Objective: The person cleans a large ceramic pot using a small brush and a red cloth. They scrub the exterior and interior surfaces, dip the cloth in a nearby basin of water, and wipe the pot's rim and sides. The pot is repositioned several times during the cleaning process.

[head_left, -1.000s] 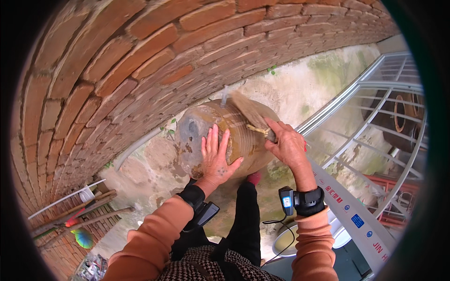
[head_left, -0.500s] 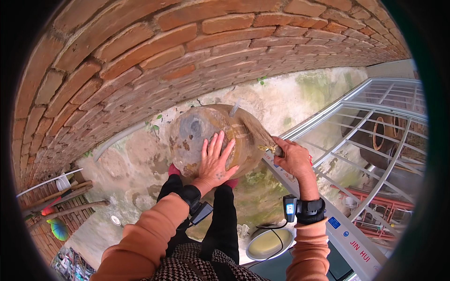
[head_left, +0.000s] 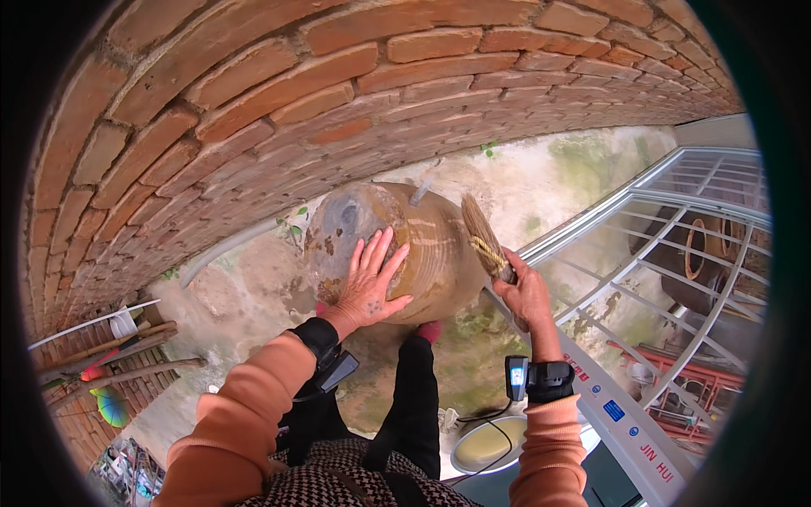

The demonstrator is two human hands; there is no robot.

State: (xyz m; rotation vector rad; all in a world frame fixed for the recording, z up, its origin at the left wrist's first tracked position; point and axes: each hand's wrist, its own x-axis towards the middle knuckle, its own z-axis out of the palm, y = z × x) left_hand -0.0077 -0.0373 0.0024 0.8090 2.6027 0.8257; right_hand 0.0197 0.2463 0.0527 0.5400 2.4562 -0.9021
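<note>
A large brown glazed jar [head_left: 439, 241] lies tipped on its side between my feet and the brick wall, its round stained base facing left. My left hand [head_left: 370, 283] rests open on the jar where base and side meet, palm down with fingers spread. In my right hand [head_left: 525, 296], the fingers wrap round the bound handle of a short straw brush [head_left: 481, 232]. Its bristles point up and away from me, close to the jar's right side. Whether they touch the jar, I cannot tell.
A brick wall [head_left: 338, 93] curves along the far side. To the right stands a white metal-framed glazed panel [head_left: 629, 198]. A pale oval basin [head_left: 486, 445] sits near my right forearm. Wooden poles [head_left: 127, 380] lie at the left, and a clear tube [head_left: 420, 193] stands behind the jar.
The brush has come away from the jar's upper side and swung more upright, to the right. My left hand has shifted slightly left on the jar. The view has moved a little.
</note>
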